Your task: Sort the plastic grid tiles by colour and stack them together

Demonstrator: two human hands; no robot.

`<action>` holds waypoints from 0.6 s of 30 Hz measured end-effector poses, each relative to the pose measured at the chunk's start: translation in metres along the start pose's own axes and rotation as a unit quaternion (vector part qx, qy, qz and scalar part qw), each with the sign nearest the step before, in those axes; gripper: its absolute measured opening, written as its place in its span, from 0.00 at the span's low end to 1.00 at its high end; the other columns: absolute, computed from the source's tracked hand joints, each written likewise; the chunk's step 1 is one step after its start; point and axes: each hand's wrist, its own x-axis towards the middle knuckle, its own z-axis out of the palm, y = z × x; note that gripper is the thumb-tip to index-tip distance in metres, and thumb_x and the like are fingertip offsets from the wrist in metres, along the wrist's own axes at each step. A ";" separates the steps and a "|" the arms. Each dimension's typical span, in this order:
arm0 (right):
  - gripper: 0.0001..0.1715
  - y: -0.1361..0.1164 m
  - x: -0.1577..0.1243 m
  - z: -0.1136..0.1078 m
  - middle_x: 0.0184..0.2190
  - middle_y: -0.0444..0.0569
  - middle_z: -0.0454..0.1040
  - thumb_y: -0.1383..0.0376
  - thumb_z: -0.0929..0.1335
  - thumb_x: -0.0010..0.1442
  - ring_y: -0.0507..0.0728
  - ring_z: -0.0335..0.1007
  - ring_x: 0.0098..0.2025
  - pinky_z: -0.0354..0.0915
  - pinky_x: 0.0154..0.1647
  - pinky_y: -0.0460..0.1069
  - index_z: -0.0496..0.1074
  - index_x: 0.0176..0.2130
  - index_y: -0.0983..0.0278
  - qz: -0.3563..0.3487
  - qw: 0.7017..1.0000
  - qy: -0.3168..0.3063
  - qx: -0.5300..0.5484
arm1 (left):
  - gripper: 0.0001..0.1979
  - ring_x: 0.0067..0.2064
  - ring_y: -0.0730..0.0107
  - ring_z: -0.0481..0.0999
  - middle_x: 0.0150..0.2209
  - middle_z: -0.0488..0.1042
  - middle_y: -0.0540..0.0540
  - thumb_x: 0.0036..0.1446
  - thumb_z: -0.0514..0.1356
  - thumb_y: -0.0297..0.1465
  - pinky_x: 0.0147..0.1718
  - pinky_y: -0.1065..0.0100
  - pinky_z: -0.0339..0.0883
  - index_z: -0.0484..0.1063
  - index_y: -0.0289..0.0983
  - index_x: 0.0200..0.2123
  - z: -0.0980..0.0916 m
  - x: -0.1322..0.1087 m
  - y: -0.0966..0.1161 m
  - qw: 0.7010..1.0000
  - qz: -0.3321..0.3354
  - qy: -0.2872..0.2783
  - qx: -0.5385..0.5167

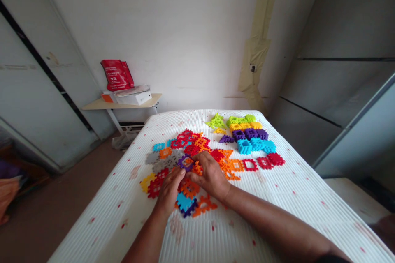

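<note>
Two hands meet on the bed (277, 197): left hand (169, 191) and right hand (210, 174), fingers curled, pinch one purple tile (185, 162) above a loose heap (160, 185). Four sorted rows (250, 134) lie beyond. Palms hide some tiles.

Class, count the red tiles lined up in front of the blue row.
3: the first red tile beside the orange tiles, the second red tile right of it, the third red tile at the row's end. Others in the pile may be hidden.
</note>
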 end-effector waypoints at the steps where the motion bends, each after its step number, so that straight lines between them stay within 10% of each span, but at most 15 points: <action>1: 0.17 -0.001 0.000 -0.001 0.39 0.51 0.68 0.61 0.69 0.54 0.57 0.65 0.43 0.64 0.44 0.52 0.67 0.43 0.64 0.005 1.000 -0.001 0.000 | 0.14 0.42 0.56 0.74 0.33 0.78 0.43 0.48 0.60 0.40 0.45 0.59 0.66 0.78 0.36 0.31 0.000 0.000 0.000 1.000 0.001 -0.008 0.009; 10: 0.19 0.000 0.008 -0.008 0.39 0.49 0.69 0.66 0.70 0.49 0.56 0.64 0.43 0.63 0.45 0.50 0.68 0.43 0.63 0.029 0.999 0.010 -0.042 | 0.20 0.46 0.56 0.72 0.41 0.76 0.42 0.48 0.58 0.44 0.47 0.59 0.66 0.77 0.37 0.38 0.002 0.002 -0.004 0.996 0.005 -0.040 0.075; 18: 0.15 0.070 0.048 -0.092 0.41 0.53 0.73 0.61 0.67 0.53 0.61 0.63 0.46 0.58 0.45 0.51 0.72 0.41 0.64 0.191 0.919 0.098 -0.329 | 0.25 0.38 0.62 0.73 0.35 0.76 0.44 0.52 0.54 0.47 0.41 0.62 0.67 0.73 0.38 0.47 0.000 0.003 0.002 0.996 0.012 0.009 0.085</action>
